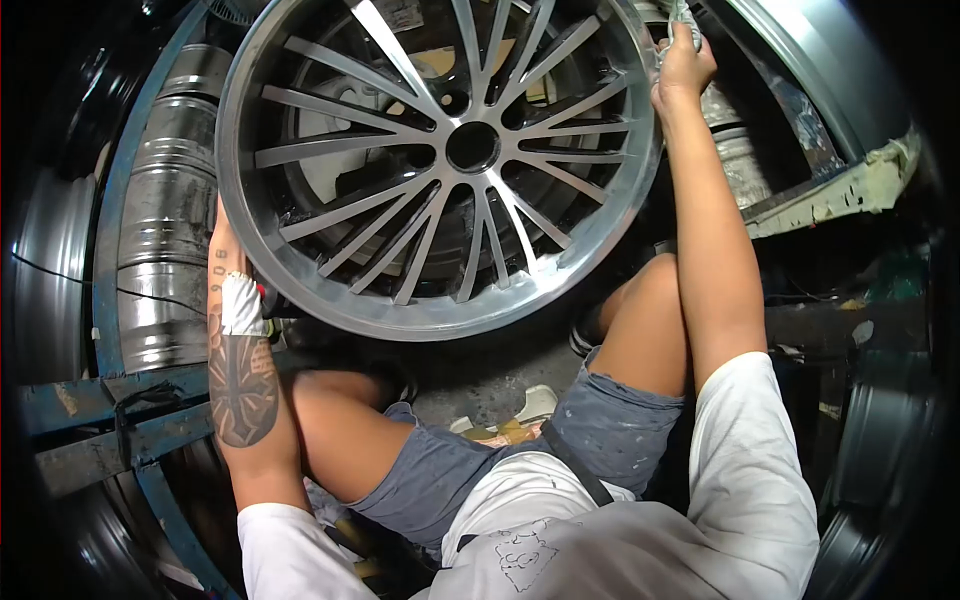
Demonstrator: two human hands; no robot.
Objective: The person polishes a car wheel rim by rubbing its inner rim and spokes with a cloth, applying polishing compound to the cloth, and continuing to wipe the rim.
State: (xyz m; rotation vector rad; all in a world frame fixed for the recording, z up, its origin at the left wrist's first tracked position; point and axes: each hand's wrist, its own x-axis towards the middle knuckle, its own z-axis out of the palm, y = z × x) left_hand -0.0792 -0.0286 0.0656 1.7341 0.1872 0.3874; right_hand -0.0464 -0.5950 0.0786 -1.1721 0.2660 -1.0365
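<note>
A large alloy wheel (472, 147) with thin, paired silver spokes and a dark inside faces me above my knees. At its upper right edge my right hand (688, 70) is closed around a pale, crumpled rag (684, 22), close against the rim. My left arm reaches up along the wheel's left side, with a white wrap (242, 305) on the forearm. The wheel's rim hides my left hand, so its fingers do not show. Through the spokes I see pale, indistinct shapes behind the wheel.
Stacked metal wheel barrels (165, 230) stand at the left beside a blue metal frame (105, 260). A ragged, pale-coated bar (840, 190) juts out at the right below a large shiny curved metal piece (815, 70). Scraps (535, 403) lie on the floor between my legs.
</note>
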